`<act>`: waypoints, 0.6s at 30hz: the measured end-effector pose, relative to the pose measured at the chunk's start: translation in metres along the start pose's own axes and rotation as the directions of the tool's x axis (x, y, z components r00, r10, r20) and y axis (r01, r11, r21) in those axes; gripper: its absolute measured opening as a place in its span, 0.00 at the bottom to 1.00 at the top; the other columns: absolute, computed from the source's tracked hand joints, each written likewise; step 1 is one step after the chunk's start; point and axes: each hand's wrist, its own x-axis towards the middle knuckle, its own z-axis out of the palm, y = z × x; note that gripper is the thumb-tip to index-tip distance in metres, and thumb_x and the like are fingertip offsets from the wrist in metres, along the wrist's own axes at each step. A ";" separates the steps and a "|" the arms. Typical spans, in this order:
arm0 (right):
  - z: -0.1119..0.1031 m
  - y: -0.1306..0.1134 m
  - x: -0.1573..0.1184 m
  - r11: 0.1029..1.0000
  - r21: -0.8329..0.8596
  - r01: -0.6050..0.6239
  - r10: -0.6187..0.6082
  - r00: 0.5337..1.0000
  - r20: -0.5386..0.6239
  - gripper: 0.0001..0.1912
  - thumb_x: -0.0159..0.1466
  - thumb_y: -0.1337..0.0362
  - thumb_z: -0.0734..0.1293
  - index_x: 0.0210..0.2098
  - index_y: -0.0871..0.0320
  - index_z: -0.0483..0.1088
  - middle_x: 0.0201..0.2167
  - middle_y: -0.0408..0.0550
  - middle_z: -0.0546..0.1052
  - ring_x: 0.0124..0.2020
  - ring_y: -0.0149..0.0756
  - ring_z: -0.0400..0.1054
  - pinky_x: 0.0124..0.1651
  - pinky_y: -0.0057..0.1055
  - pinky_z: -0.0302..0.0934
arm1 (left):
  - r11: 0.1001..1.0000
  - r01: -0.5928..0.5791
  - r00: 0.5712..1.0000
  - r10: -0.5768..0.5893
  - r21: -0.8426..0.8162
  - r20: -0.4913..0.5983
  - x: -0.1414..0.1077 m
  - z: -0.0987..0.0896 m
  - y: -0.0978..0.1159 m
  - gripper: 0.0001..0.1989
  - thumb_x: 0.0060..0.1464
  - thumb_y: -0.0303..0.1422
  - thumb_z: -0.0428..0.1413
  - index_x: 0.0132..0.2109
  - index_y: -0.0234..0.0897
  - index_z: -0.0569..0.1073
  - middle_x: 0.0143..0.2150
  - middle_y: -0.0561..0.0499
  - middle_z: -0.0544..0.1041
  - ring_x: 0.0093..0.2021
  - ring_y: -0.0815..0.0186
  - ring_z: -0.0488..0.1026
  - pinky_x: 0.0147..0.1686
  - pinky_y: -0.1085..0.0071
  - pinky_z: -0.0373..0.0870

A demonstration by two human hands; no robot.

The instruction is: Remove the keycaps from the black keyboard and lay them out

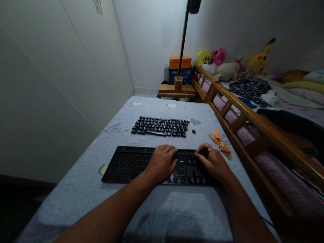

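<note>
A black keyboard [136, 162] lies across the cloth-covered table, with most keycaps off its left and middle parts and several keys still on the right part. My left hand [162, 162] rests palm down on its middle, fingers stretched toward the top edge. Over the keyboard's right part is my right hand [211, 160], its thumb and fingers pinched on something dark and too small to make out, near the top edge. Beyond the keyboard, removed keycaps [162, 126] lie in tight rows. One loose keycap [193, 131] sits apart at their right.
An orange and tan cloth item [220, 141] lies right of the keycaps. A wooden bed rail [243, 111] runs along the table's right side. At the far end stand a wooden stand base [177, 89] with a pole and an orange box [180, 62]. A white cabinet [63, 67] is at left.
</note>
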 end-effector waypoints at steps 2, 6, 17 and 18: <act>-0.001 0.001 0.001 1.000 -0.006 0.000 0.000 1.000 0.008 0.05 0.63 0.61 0.63 0.35 0.55 0.67 0.32 0.46 0.77 0.36 0.40 0.72 0.40 0.33 0.60 | 1.000 0.000 1.000 0.000 0.001 0.002 0.000 0.000 0.000 0.17 0.56 0.30 0.56 0.53 0.37 0.71 0.54 0.46 0.75 0.54 0.56 0.69 0.57 0.55 0.64; -0.001 0.003 0.004 1.000 -0.003 -0.016 0.016 1.000 0.016 0.05 0.63 0.61 0.63 0.35 0.55 0.67 0.31 0.46 0.76 0.35 0.39 0.71 0.39 0.33 0.60 | 1.000 -0.001 1.000 0.001 0.002 0.002 0.000 0.000 0.000 0.17 0.56 0.30 0.56 0.53 0.37 0.71 0.54 0.46 0.75 0.54 0.56 0.69 0.57 0.55 0.64; -0.002 -0.001 -0.001 0.997 0.072 0.012 -0.010 1.000 -0.026 0.05 0.63 0.61 0.64 0.36 0.56 0.69 0.33 0.47 0.78 0.36 0.39 0.72 0.39 0.32 0.62 | 1.000 -0.004 1.000 0.004 -0.021 -0.007 -0.001 -0.001 0.000 0.17 0.56 0.30 0.56 0.53 0.37 0.71 0.53 0.45 0.75 0.54 0.56 0.69 0.57 0.54 0.64; -0.001 -0.003 -0.001 0.997 0.079 0.024 -0.021 0.999 -0.038 0.05 0.63 0.61 0.64 0.36 0.56 0.69 0.33 0.47 0.77 0.36 0.39 0.72 0.39 0.32 0.62 | 1.000 -0.002 1.000 0.002 -0.020 -0.014 -0.001 0.000 0.000 0.17 0.56 0.30 0.56 0.53 0.37 0.71 0.54 0.45 0.75 0.54 0.56 0.69 0.57 0.54 0.64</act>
